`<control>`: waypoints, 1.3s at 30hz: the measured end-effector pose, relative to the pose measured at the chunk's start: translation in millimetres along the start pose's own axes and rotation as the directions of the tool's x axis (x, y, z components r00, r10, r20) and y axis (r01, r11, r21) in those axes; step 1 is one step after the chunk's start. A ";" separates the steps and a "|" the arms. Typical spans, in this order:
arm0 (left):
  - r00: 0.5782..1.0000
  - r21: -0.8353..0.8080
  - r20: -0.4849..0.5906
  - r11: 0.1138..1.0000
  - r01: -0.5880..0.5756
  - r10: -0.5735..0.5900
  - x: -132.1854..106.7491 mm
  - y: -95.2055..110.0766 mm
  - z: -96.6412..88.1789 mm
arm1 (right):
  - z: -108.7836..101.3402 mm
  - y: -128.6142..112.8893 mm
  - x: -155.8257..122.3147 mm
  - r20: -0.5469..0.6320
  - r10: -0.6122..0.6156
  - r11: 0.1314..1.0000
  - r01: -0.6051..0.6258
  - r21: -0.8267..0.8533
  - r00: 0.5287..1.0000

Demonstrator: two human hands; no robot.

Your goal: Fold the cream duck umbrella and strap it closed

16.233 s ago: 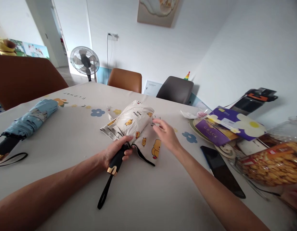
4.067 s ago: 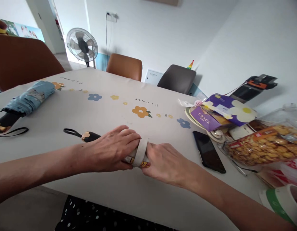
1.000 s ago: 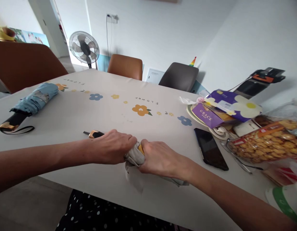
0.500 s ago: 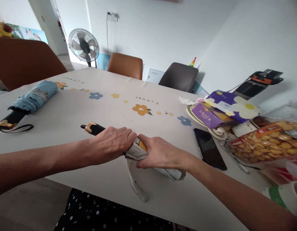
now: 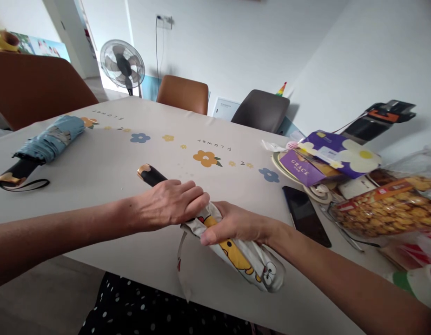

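Fingers of the left hand (image 5: 168, 204) curl down over the upper part of the cream folding umbrella (image 5: 236, 253), just below its black handle (image 5: 150, 174), closed on the bundle and pinning it against the table (image 5: 107, 167). The right hand (image 5: 236, 223) wraps the middle of the same umbrella from behind, thumb on top and fingers tucked under the cloth, so both hands grip it, one just beside the other. The umbrella lies slantwise near the table's front edge, handle pointing away and to the left, its printed yellow-figure canopy gathered but loose toward the tip. A closing strap (image 5: 181, 251) hangs free from the bundle over the edge of the table; whether it carries a fastener cannot be told, as it shows blurred. To do this step well, the left hand should keep the shaft from turning while the right rolls the pleats tightly in one direction, smoothing the cloth toward the tip so that no fold bulges. Only when the roll is even should the strap be drawn around it, since a slack roll would probably spring open. A blue folded umbrella (image 5: 48, 144) lies well apart at the left, and a dark phone (image 5: 306, 216) rests near the right forearm, beside a purple box (image 5: 327, 156) and a snack bag (image 5: 386, 207).
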State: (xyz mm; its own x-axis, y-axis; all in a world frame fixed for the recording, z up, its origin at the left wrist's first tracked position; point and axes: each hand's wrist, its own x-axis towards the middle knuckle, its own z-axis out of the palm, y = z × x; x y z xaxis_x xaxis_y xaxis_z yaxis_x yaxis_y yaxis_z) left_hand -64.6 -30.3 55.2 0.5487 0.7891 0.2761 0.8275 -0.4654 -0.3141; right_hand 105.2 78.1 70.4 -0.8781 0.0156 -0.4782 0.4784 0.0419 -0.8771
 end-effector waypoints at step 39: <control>0.809 -0.795 0.538 0.176 0.580 -0.236 6.9 -6.3 -18.1 | -1.0 33.6 -3.9 0.061 -0.115 0.834 0.063 0.548 0.992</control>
State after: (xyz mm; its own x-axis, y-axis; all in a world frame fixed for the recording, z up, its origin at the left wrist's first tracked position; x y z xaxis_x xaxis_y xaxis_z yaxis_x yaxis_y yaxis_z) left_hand -63.9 -29.2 75.5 0.1841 0.9641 -0.1913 0.5589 0.0574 0.8273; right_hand 124.7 80.4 42.8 -0.9252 -0.0503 -0.3762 0.3473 -0.5117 -0.7858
